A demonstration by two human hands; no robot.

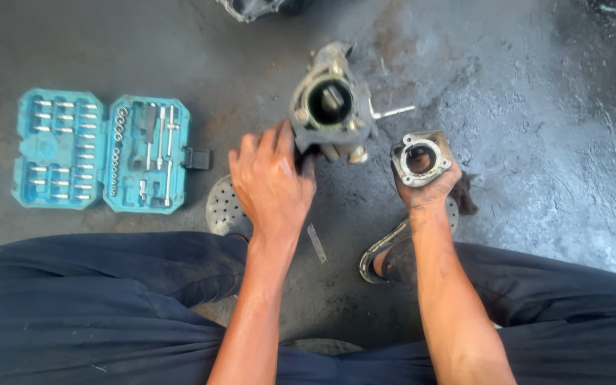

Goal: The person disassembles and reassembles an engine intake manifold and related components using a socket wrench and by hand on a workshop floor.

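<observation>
Grey, oil-stained concrete floor (536, 142) underneath everything. Dark blue trouser legs (73, 306) across the near edge, knees spread left and right. Far left, an open turquoise tool case (101, 151) with rows of sockets and bits, lying flat, well apart from both hands. At centre, a grey metal cylinder block (331, 107) standing on the floor, bore facing up, a thin stud sticking out to its right. Left hand (271, 182) against the block's near-left side, fingers curled over a dark rag there; grip on the block itself hard to tell. Right hand (428, 187) closed round a small round-holed metal flange (421, 158), held up just right of the block. Perforated brake disc (224, 208) partly hidden behind the left hand. Sandalled foot (383, 258) below the right wrist. Small flat metal strip (316, 243) on the floor between the forearms.
</observation>
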